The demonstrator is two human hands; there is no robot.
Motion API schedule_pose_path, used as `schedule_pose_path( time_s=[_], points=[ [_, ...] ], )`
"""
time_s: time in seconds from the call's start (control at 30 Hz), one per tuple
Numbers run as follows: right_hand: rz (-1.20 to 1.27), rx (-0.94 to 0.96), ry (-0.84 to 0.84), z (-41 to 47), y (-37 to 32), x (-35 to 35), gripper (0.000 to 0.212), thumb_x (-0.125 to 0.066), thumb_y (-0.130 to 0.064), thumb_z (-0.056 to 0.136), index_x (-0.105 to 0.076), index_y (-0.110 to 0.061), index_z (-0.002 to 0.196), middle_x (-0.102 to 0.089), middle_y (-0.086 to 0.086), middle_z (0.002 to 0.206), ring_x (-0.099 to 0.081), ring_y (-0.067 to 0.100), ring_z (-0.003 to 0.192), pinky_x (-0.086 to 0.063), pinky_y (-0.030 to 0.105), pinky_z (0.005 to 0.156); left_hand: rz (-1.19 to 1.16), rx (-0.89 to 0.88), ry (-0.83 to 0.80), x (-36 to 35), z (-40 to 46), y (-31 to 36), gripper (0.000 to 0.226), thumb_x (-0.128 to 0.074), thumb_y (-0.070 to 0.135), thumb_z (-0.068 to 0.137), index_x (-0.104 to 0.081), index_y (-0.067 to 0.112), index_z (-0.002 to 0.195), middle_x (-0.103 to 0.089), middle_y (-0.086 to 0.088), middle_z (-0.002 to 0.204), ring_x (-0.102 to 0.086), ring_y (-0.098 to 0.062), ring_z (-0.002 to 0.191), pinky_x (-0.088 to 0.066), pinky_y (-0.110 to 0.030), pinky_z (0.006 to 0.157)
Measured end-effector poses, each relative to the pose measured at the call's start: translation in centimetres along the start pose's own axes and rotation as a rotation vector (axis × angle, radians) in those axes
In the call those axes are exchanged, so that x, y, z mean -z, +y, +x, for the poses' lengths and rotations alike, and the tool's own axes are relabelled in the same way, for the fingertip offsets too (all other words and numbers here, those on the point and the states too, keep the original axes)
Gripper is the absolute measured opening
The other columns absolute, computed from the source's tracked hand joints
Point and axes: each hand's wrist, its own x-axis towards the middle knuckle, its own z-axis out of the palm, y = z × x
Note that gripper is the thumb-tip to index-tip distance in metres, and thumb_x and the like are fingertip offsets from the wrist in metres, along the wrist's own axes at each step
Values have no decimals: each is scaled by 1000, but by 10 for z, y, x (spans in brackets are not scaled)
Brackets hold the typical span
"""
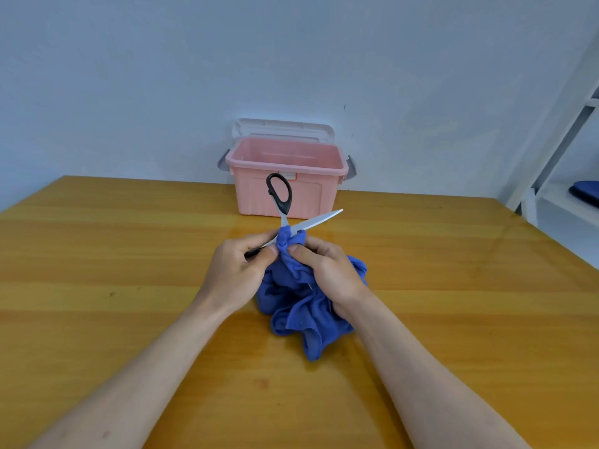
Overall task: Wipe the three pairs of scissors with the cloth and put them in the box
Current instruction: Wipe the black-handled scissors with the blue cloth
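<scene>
A pair of scissors [316, 222] with black handles is spread wide open above the middle of the table. One black handle loop sticks up in front of the box, and one silver blade points right. My left hand [238, 270] grips the other handle. My right hand [327, 270] pinches a blue cloth [301, 309] around the scissors near the pivot, and the rest of the cloth hangs down onto the table. The pink box [278, 197] stands open at the back of the table with its white lid tipped back. No other scissors are in view.
The wooden table [129, 254] runs from the wall to the near edge. A white frame [557, 124] with a shelf holding a dark blue item [585, 191] stands at the right, beyond the table's corner.
</scene>
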Motion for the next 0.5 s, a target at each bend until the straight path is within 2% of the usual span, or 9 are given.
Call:
schedule_pose_path(
  time_s=[0.03,0.07,0.1,0.13,0.23,0.3,0.4,0.47,0.5],
  points=[
    [-21,1,-8,0,0,1,20,-56,-13,99,-70,-1,105,-73,15,99,-70,28,99,-54,38,92,6,12,34,1,1,-2,29,-55,6,97,-65,17,122,-55,23,98,-57,-2,92,-40,-11,51],
    [-41,1,-13,0,0,2,20,-56,-13,99,-70,1,104,-72,14,96,-69,26,95,-53,37,91,7,34,71,3,4,-5,29,-57,9,97,-66,22,122,-67,19,94,-68,-2,71,-43,-10,59],
    [-61,-1,-17,0,0,2,21,-57,-13,98,-68,3,103,-70,14,94,-68,24,92,-53,37,89,4,58,104,5,6,-8,29,-58,12,96,-66,25,121,-74,18,83,-63,1,61,-45,-15,62],
    [-78,-4,-24,-1,0,4,22,-58,-14,98,-67,5,101,-68,13,92,-67,23,89,-52,37,86,4,78,129,7,9,-11,29,-58,14,96,-66,27,121,-70,19,70,-50,4,55,-44,-19,61],
    [-92,-21,-66,-2,-1,6,21,-57,-14,97,-66,5,97,-64,10,86,-62,20,84,-49,30,79,10,107,177,11,13,-15,29,-59,16,95,-68,28,120,-65,11,69,-46,-8,58,-41,-28,59],
    [-80,-41,-80,-3,-1,6,25,-58,-16,96,-63,8,98,-63,12,87,-61,22,85,-47,31,79,1,112,177,12,13,-14,28,-59,15,96,-67,28,119,-65,5,71,-44,-8,56,-39,-28,58],
    [-50,-49,-61,-2,1,2,31,-59,-19,93,-60,11,97,-61,15,89,-59,24,86,-47,34,82,-5,107,132,10,12,-14,32,-56,12,97,-61,23,126,-63,18,63,-44,1,46,-36,-16,51],
    [-30,-44,-37,-1,2,0,22,-58,-15,96,-65,6,95,-65,12,88,-63,22,86,-50,34,82,3,101,90,8,10,-15,32,-56,14,98,-62,23,127,-61,19,62,-35,-1,49,-34,-23,50],
    [-17,-40,-24,-1,2,0,19,-57,-13,97,-67,2,95,-68,10,86,-65,20,84,-52,32,81,0,96,60,6,8,-13,31,-55,14,98,-63,21,127,-46,24,63,-30,2,53,-31,-17,58]
  ],
)
